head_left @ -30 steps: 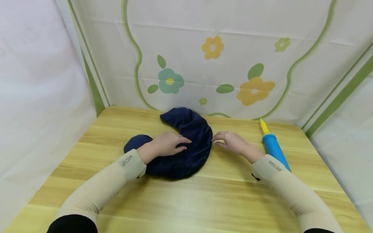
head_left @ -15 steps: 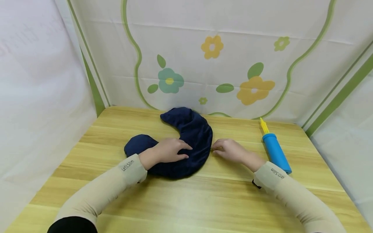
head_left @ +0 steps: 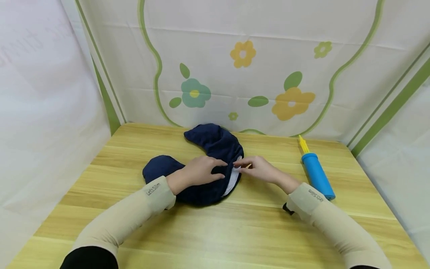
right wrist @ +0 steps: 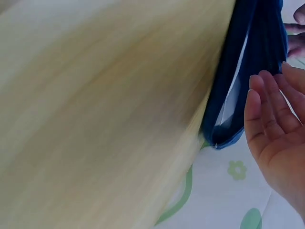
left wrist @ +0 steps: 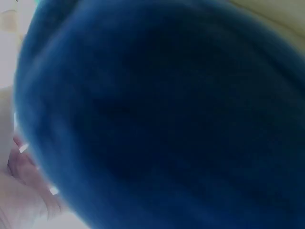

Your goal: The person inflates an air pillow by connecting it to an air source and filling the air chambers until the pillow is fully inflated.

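Currently L hand [head_left: 201, 170], loosely spread, rests on curved navy pillow [head_left: 221, 144]; R hand [head_left: 256, 170] at its white-lined slit [head_left: 231, 182], can't tell if pinching. Pillow's on wood table [head_left: 215, 235], nr flowered back cloth [head_left: 215, 56]; blue pump [head_left: 317, 175] w/ yellow tip [head_left: 304, 145] lies to R.

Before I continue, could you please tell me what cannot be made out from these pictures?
Head view: part of the navy cushion lies behind the left hand and sleeve.
Head view: the right hand covers some of the white strip; whether its fingertips pinch it is unclear.
Left wrist view: the cushion surface is blurred.
Right wrist view: the frame edge cuts off the right hand; the tabletop is blurred.
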### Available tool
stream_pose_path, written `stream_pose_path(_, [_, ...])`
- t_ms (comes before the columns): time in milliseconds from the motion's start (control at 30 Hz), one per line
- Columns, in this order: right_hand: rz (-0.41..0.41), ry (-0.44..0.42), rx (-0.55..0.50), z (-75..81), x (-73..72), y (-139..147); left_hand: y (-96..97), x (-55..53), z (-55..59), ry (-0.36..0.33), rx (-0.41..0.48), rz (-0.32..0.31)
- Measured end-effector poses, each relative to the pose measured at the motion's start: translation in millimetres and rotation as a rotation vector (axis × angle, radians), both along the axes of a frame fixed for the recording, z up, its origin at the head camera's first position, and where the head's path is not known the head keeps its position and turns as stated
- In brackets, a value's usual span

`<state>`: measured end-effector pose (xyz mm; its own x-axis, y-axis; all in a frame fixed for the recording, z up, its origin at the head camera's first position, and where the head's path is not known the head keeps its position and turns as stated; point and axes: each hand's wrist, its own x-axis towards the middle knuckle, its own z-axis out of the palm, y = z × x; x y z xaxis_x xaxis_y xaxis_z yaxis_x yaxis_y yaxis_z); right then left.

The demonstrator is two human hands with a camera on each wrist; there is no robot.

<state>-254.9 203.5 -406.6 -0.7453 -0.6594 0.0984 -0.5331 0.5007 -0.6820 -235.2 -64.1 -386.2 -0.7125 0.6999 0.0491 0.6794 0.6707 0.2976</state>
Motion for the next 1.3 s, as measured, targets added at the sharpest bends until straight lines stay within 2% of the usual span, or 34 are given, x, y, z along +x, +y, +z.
stream_pose_path(133, [0.004, -0.040, -0.009, 1.0, -0.7, -6.6, 8.6, 1.1, -0.2, -0.026, -0.013, 0.069])
stream_pose_path(400, [-0.016, -0.099, -0.067, 0.0, 0.3, -13.4, 21.9, 0.8, -5.2, -0.176, 0.044, 0.212])
stream_pose_path(500, [-0.003, -0.114, -0.090, 0.3, 0.5, -15.6, 23.0, 1.8, -4.3, -0.186, 0.060, 0.217])
stream_pose_path(600, [0.003, -0.111, -0.085, 1.3, 1.0, -16.6, 20.7, 2.5, -1.7, -0.153, 0.073, 0.173])
stream_pose_path(667, [0.014, -0.075, -0.051, 1.2, 1.0, -17.1, 17.1, 1.9, -0.1, -0.119, 0.090, 0.143])
stream_pose_path(733, [0.043, -0.003, 0.013, 0.9, 0.8, -17.5, 12.5, 0.4, 1.5, -0.094, 0.109, 0.126])
stream_pose_path(867, [0.138, 0.153, 0.149, -0.3, 1.0, -18.8, 3.7, -2.4, 4.7, -0.087, 0.134, 0.132])
stream_pose_path(933, [0.185, 0.204, 0.193, -1.6, 1.3, -19.5, 0.1, -3.2, 6.3, -0.092, 0.138, 0.147])
stream_pose_path(1100, [0.238, 0.240, 0.233, -6.5, 1.5, -21.2, -7.4, -4.1, 8.1, -0.100, 0.133, 0.201])
stream_pose_path(1300, [0.190, 0.233, 0.261, -5.1, -3.7, -24.6, -10.3, -9.2, 6.3, -0.058, 0.077, 0.227])
